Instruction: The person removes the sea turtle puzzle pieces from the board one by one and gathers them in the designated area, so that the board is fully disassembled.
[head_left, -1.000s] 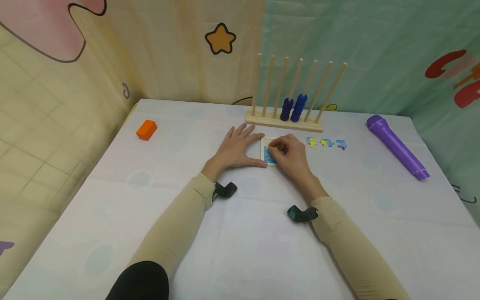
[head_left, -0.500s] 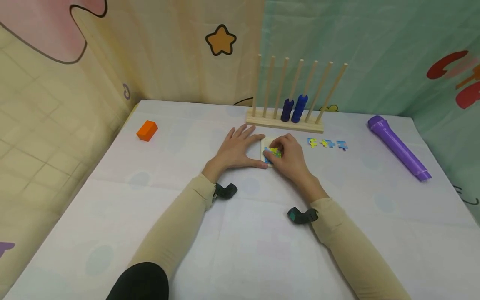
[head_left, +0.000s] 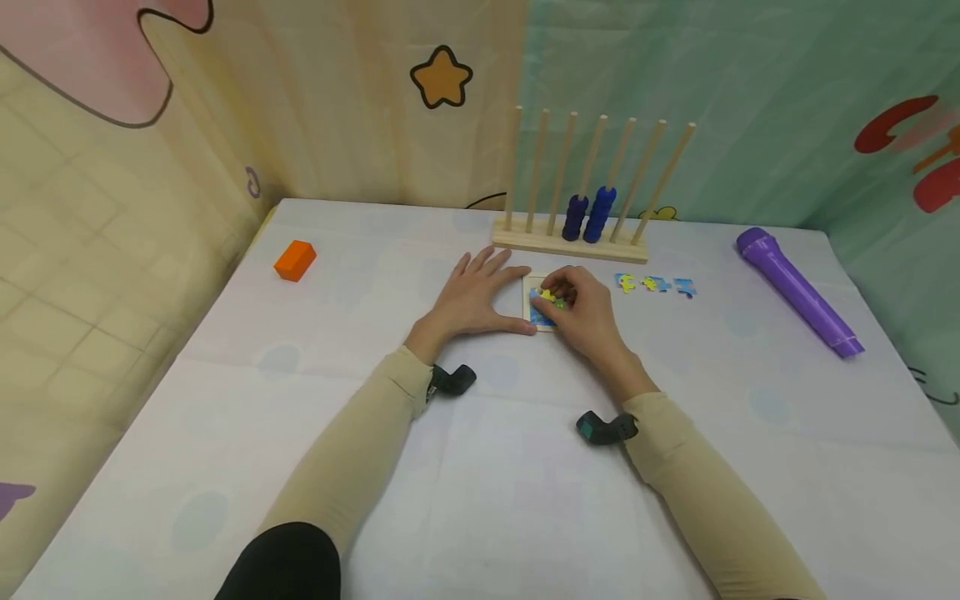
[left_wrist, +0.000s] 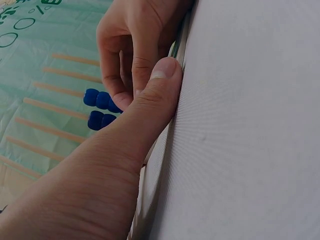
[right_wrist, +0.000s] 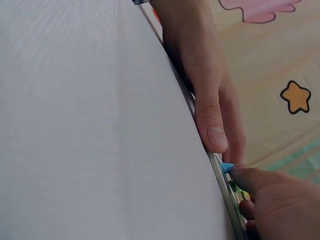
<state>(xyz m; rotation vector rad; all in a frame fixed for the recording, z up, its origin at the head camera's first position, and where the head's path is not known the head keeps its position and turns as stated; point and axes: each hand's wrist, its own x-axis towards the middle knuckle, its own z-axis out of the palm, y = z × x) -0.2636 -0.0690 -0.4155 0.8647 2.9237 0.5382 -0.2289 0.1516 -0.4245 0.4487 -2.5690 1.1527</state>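
A small jigsaw puzzle board (head_left: 527, 287) with a pale wooden rim lies on the table, with blue and yellow pieces inside it. My left hand (head_left: 471, 298) rests spread at the board's left side, thumb along the near edge and forefinger by the far corner. Over the board, my right hand (head_left: 587, 310) has its fingers curled and pinches a puzzle piece, which they mostly cover. In the right wrist view a blue puzzle piece (right_wrist: 226, 167) tilts up at the right thumb tip. To the right lie several loose puzzle pieces (head_left: 626, 283) in a row.
Behind the board stands a wooden peg rack (head_left: 570, 243) with dark blue beads on two pegs. An orange block (head_left: 295, 260) sits at the far left. A purple microphone-shaped tube (head_left: 798, 292) lies at the right. Printed curtains hang behind the table.
My right hand has shifted slightly over the board, its thumb moving left and then back a little. The left hand has stayed in place, and so have the loose pieces.
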